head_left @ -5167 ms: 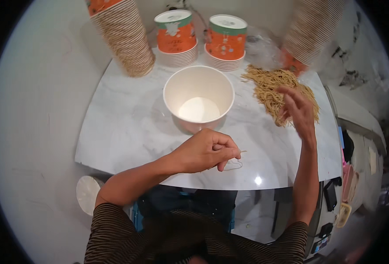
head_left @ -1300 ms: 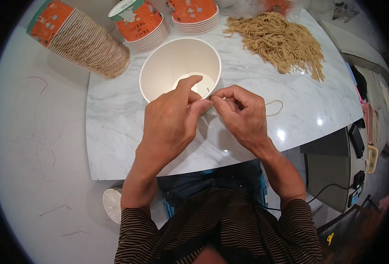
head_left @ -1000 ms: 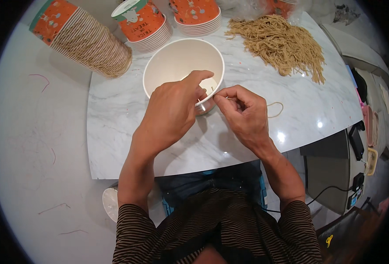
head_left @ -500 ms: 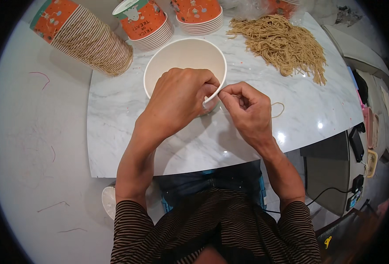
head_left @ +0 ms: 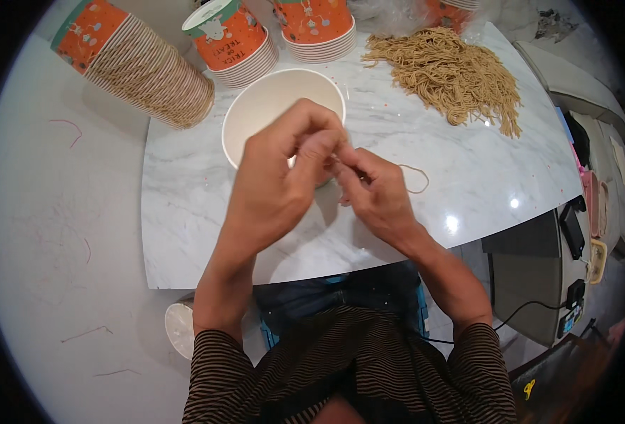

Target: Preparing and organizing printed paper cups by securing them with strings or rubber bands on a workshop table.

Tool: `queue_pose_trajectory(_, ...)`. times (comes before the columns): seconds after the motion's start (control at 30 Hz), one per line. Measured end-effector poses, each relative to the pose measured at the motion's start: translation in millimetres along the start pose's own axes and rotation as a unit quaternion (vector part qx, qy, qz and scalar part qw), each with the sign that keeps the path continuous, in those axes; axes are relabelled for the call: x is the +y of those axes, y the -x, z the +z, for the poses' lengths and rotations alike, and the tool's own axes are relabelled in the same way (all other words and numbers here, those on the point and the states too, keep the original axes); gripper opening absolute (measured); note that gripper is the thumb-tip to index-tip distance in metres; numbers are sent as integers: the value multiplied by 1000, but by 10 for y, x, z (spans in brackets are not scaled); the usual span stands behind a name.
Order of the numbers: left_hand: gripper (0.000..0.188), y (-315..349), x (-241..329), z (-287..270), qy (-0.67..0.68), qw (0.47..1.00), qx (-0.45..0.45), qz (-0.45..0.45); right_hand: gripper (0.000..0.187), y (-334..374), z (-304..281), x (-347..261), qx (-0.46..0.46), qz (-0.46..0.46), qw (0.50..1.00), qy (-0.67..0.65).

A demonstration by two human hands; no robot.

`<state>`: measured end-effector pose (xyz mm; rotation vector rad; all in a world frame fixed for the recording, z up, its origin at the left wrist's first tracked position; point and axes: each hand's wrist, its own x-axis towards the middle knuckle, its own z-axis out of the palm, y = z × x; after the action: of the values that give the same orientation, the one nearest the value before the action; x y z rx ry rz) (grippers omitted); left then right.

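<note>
A white-lined paper bucket (head_left: pixel 252 106) stands on the table with its open mouth toward me. In front of its near right rim my two hands meet, slightly blurred. My left hand (head_left: pixel 277 177) is closed, thumb and fingertips pinched together at what appears to be one end of a thin tan cord. My right hand (head_left: pixel 381 194) is closed too, its fingertips pinching right beside the left ones. From behind the right hand, the tan cord (head_left: pixel 425 182) loops out over the tabletop. The fingers hide the part of the cord between them and the bucket's near side.
A tall leaning stack of orange paper buckets (head_left: pixel 150 71), with cords along their rims, is at the far left. Two shorter bucket stacks (head_left: pixel 238 46) stand behind. A heap of tan cords (head_left: pixel 457 78) lies at the far right of the marble table (head_left: pixel 496 184).
My left hand has come off the bucket's rim and met my right hand, which moved left. The bucket has shifted slightly left, and the cord loop has moved left with my right hand.
</note>
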<state>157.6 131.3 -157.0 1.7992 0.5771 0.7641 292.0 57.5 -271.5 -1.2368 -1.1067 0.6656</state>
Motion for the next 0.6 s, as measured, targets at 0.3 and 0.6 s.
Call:
queue_pose_trajectory(0.3, 4, -73, 66, -28, -183, 983, -1, 7, 6, -44, -400, -487, -81, -123, 982, 120)
queue_pose_trajectory(0.6, 10, -199, 83, -114, -259, 958, -103, 62, 8, -415, -692, -711, -64, -275, 937, 204)
